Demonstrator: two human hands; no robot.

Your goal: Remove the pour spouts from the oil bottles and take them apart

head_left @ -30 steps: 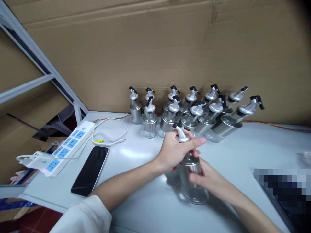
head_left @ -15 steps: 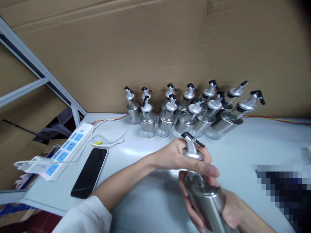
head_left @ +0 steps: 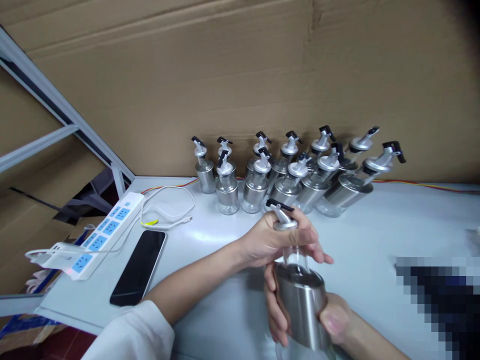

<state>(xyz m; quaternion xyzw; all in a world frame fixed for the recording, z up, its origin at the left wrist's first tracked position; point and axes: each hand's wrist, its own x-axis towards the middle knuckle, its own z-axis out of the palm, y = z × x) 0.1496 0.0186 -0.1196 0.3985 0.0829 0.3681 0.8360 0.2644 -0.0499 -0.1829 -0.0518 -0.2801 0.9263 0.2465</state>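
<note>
Right at the front, the lower edge of the view is filled by a held bottle [head_left: 302, 305], glass with a brushed steel band, tipped slightly, its neck leaning away to the left. Its base is cut off by the frame, so whether the table is touched cannot be told. The steel band is clasped by the right hand [head_left: 335, 320], curled snugly round it, thumb pressed on one side, fingers wrapped on the other. Up top, the silver pourer [head_left: 285, 225] is gripped by the left hand [head_left: 268, 245], closed in about it and the neck, thumb laid across the front, fingertips poking out beyond. The left arm is covered above the elbow by a white sleeve [head_left: 131, 332].

Off to the right, a dark shape [head_left: 438, 295] is blurred by blocks and cannot be made out. On the left, a phone [head_left: 138, 267] is laid screen up on the pale table [head_left: 375, 235], just beside a white power strip [head_left: 108, 235], into which an adapter [head_left: 60, 257] is plugged. Past the phone, a white cable [head_left: 161, 228] is looped loosely.

Farther back, more bottles [head_left: 227, 190] are lined up in two rough rows, every one topped with a pourer. Behind them, coloured wires [head_left: 423, 185] are run along a cardboard wall [head_left: 225, 75].
</note>
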